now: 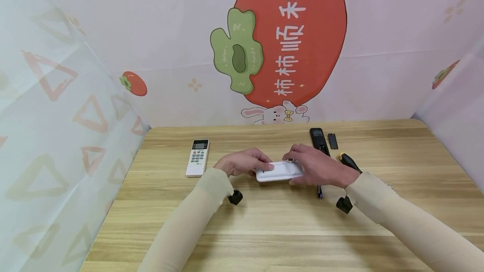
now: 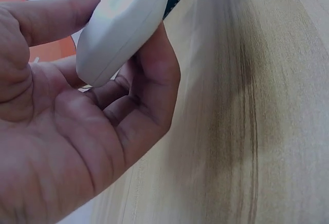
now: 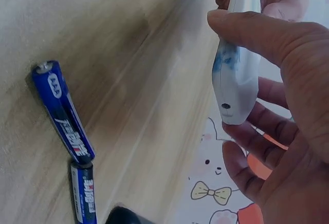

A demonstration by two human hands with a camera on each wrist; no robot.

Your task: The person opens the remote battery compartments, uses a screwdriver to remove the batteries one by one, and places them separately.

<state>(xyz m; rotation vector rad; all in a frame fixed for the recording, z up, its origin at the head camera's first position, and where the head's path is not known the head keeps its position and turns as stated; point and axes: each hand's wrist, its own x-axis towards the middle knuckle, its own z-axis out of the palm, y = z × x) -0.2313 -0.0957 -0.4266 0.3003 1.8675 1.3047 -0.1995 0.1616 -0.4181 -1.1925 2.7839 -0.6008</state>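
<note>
A white remote control [image 1: 279, 171] is held above the table between both hands, its plain back facing up. At its left end, my left hand [image 1: 243, 162] grips it, thumb on top and curled fingers [image 2: 154, 80] beneath. My right hand [image 1: 321, 168] holds the other end between thumb and fingers, as the right wrist view of the remote [image 3: 234, 80] shows. That end has a small dark hole and a bluish tint. Below the right hand, two blue AAA batteries [image 3: 64, 113] lie end to end on the table. The remote's key side is hidden.
Another white remote [image 1: 197, 158] with a display lies to the left. Behind the right hand are a black remote [image 1: 318, 137], a small black cover [image 1: 332, 141] and a yellow-and-black handled tool [image 1: 349, 161]. A printed cloth wall [image 1: 170, 45] borders the wooden table [image 1: 264, 230].
</note>
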